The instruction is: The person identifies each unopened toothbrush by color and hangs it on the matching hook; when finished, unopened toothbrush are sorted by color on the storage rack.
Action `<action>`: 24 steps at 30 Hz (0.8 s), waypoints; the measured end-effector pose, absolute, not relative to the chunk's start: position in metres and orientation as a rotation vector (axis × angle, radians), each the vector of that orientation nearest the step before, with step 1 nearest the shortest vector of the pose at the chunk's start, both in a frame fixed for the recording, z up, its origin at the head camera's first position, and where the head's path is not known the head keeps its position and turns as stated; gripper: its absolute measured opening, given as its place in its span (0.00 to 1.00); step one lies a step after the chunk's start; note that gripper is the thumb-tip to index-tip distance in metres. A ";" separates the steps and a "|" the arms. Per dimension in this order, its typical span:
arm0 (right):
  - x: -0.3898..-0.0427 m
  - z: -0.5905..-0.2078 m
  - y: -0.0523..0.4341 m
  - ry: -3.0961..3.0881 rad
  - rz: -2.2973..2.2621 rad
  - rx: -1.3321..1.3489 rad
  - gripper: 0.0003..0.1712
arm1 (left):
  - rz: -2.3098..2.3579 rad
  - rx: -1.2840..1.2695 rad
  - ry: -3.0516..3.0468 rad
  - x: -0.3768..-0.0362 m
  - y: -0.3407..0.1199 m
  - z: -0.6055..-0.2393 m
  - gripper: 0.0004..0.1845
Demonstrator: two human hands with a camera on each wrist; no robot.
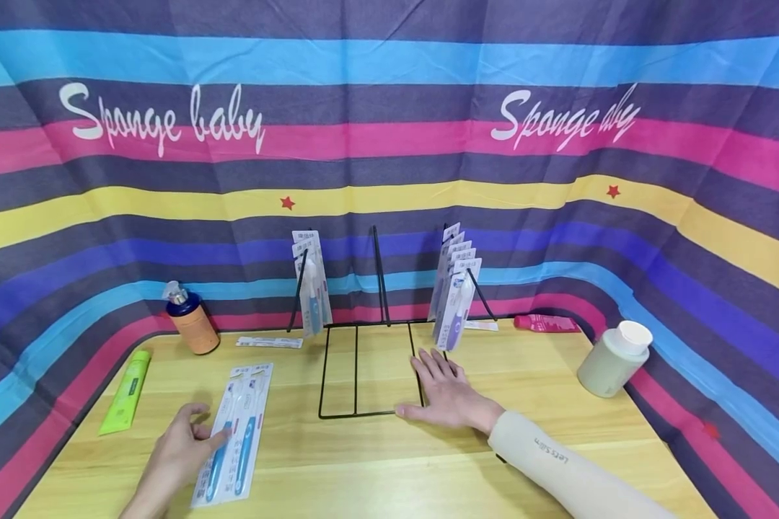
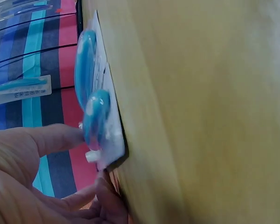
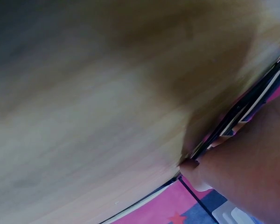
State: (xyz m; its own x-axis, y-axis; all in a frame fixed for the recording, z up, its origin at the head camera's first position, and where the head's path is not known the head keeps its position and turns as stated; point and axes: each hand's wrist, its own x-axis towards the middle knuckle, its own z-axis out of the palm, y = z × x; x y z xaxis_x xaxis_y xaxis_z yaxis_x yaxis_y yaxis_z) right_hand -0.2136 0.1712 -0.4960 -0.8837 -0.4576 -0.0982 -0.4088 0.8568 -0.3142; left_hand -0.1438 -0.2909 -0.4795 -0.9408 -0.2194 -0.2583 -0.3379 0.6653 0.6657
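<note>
Two blue toothbrushes in clear-fronted packs (image 1: 249, 432) lie side by side on the wooden table. My left hand (image 1: 178, 447) is at the left edge of the packs, its thumb over the nearer pack and its fingers bent at the card edge. In the left wrist view the thumb (image 2: 60, 137) meets the blue handle (image 2: 95, 112), with the fingertips low by the card. My right hand (image 1: 448, 393) rests with spread fingers on the right side of the black wire rack's base (image 1: 370, 414). Blue toothbrush packs (image 1: 313, 295) and purple ones (image 1: 456, 310) hang from the rack's hooks.
An orange pump bottle (image 1: 195, 324) and a green tube (image 1: 126, 393) are at the left. At the right are a pale white-capped bottle (image 1: 613, 364) and a pink tube (image 1: 548, 324). A flat narrow pack (image 1: 269, 342) lies behind. A striped cloth (image 1: 389, 166) surrounds the table.
</note>
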 end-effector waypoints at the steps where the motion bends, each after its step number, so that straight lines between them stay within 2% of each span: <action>1: -0.214 -0.496 0.171 2.862 -0.435 -0.672 0.65 | 1.142 -0.460 2.720 -0.144 -0.291 -0.479 0.42; 13: -0.213 -0.495 0.170 2.858 -0.455 -0.677 0.65 | 1.288 -0.413 2.658 -0.144 -0.290 -0.478 0.46; 24: -0.215 -0.496 0.171 2.868 -0.417 -0.684 0.65 | 1.734 -0.227 2.652 -0.132 -0.275 -0.470 0.49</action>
State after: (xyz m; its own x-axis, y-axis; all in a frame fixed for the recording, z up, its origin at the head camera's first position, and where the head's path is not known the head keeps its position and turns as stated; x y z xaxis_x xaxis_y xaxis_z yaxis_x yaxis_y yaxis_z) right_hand -0.2147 0.1707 -0.4961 -0.8818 -0.4624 -0.0931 -0.4168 0.8562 -0.3053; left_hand -0.1323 -0.2751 -0.4703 -0.9892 -0.1384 -0.0483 -0.0998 0.3943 0.9136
